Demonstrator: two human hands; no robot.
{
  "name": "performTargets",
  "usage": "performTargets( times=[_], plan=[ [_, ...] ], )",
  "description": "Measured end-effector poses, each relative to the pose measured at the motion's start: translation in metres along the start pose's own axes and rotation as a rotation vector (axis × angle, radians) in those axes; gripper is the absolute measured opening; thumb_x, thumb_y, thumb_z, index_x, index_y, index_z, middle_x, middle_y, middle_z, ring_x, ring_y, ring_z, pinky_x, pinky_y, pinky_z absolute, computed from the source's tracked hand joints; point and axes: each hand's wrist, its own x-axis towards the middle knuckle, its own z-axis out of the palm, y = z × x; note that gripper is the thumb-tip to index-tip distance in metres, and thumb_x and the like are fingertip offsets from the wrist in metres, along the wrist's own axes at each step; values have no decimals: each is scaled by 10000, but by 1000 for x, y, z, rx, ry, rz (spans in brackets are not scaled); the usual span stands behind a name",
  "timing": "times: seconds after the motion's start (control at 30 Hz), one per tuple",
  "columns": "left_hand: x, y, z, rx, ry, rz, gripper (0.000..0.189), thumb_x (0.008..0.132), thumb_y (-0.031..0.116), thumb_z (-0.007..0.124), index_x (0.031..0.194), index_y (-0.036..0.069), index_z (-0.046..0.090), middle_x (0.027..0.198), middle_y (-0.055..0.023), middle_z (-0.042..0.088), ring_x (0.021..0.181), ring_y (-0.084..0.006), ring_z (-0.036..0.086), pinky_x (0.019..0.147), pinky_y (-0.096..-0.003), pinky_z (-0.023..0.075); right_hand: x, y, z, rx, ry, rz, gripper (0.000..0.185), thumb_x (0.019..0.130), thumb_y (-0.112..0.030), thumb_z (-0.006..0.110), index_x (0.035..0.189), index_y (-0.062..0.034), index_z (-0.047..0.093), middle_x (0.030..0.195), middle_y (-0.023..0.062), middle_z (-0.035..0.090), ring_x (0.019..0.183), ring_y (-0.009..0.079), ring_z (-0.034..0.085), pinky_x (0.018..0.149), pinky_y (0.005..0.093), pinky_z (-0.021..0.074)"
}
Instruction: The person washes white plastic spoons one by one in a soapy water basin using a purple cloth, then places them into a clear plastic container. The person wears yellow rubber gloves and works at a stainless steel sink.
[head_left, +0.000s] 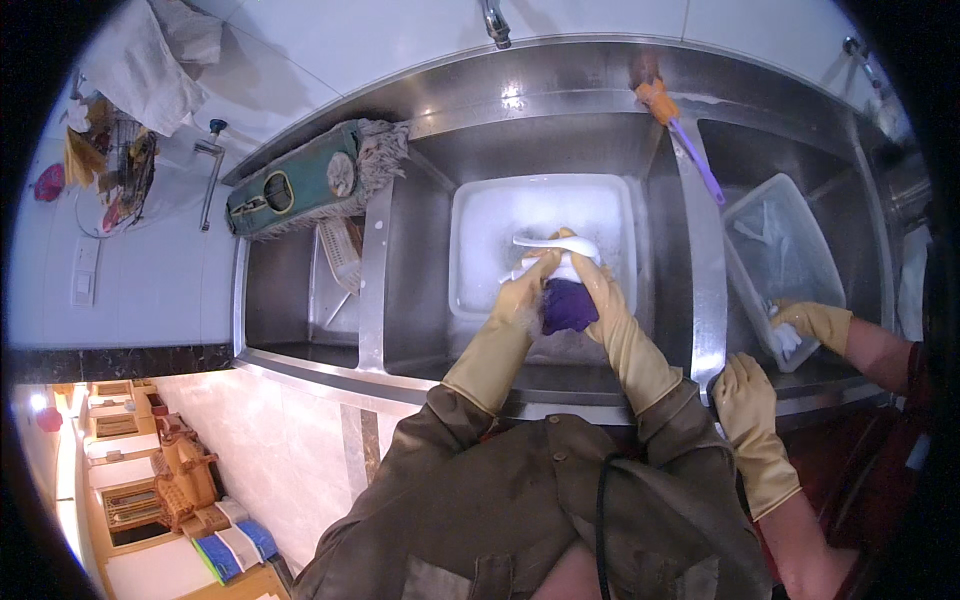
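Both my hands wear long yellow rubber gloves and meet above a white plastic basin (487, 217) of sudsy water in the middle sink. My left hand (525, 289) grips white soup spoons (559, 244), bunched together with their handles pointing left. On the other side, my right hand (600, 289) is closed around the bowl ends of the same spoons. A wet purple cloth (568, 306) hangs between my palms, below the spoons. Foam clings to the left glove. The fingers partly hide the spoons, so I cannot tell how many there are.
At my right, a co-worker's gloved hand (814, 321) reaches into a tilted plastic tub (784, 255) holding white spoons; their other hand (746, 394) rests by the sink's front edge. A purple-handled brush (694, 157) lies on the divider. A green mop head (300, 187) spans the left sink. A faucet (495, 26) projects above.
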Motion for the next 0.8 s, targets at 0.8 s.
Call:
performTargets(
  times=[0.8],
  plan=[
    [3,15,-42,1001,-135,-155,602,851,69,714,1418,22,517,1056,-98,707,964,-178,655,827,-315,534,16,-2,15,333,68,524,307,964,-235,733,1148,-23,606,944,48,706,801,120,673,675,251,548]
  ],
)
